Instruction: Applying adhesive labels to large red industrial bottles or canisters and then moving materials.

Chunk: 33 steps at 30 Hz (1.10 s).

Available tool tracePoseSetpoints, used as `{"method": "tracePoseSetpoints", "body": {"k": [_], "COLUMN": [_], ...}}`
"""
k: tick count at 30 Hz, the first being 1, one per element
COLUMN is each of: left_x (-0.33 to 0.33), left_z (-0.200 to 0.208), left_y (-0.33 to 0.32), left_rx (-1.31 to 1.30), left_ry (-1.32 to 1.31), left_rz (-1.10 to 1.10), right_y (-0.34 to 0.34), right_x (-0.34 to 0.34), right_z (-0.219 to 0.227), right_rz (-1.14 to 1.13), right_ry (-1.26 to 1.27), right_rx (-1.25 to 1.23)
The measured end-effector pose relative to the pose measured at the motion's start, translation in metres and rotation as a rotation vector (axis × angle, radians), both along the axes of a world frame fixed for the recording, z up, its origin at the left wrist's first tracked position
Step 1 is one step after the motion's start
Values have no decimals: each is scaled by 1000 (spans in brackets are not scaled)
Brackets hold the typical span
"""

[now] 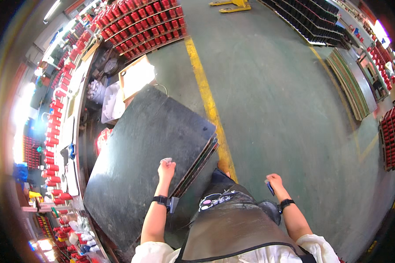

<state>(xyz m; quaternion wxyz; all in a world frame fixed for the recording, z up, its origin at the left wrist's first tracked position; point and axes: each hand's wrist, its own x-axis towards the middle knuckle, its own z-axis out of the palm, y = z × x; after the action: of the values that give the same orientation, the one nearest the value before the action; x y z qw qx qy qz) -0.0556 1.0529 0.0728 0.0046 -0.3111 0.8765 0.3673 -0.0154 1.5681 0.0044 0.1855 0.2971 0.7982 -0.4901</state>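
My left hand (pixel 166 167) is closed and hangs over a stack of large dark boards (pixel 149 127). A bit of something whitish shows at its fingers, too small to name. Out to the right, above the green floor, my right hand (pixel 274 180) is closed round a small, flat dark blue object (pixel 270 187), which pokes out below the fingers. Each wrist carries a black band. A brown apron (pixel 232 228) covers my front, between the two forearms.
Left of the boards runs a long bench (pixel 77 131) lined with red cylindrical parts. Beyond the boards are a white bin (pixel 112 103) and a rack of red cylinders (pixel 145 26). A yellow pallet truck (pixel 235 6) stands far off. Leaning panels (pixel 346 83) are at right.
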Motion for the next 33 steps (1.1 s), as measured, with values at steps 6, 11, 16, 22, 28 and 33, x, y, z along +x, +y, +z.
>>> {"method": "tracePoseSetpoints", "body": {"k": [6,11,16,22,28,33], "left_x": [-160,-240,-288,-330,-323,-370], "left_z": [-39,-70,-69,-79,-75,-102], "left_y": [31,59,74,82,78,64], "left_rx": [-63,145,116,903,1490,1855], "left_ry": [74,119,86,112,499,932], "left_rz": [-92,-47,100,632,1339,1683], "right_y": [145,230,291,385,237,82], "right_x": [43,118,54,-213,-603,-779], "right_z": [-24,-10,-2,-43,-2,29], "right_rz": [-89,-221,219,994,312,420], "right_ry": [-154,-290,-436,-271,-40,105], "right_rx": [491,427,567,1005,419,184]}}
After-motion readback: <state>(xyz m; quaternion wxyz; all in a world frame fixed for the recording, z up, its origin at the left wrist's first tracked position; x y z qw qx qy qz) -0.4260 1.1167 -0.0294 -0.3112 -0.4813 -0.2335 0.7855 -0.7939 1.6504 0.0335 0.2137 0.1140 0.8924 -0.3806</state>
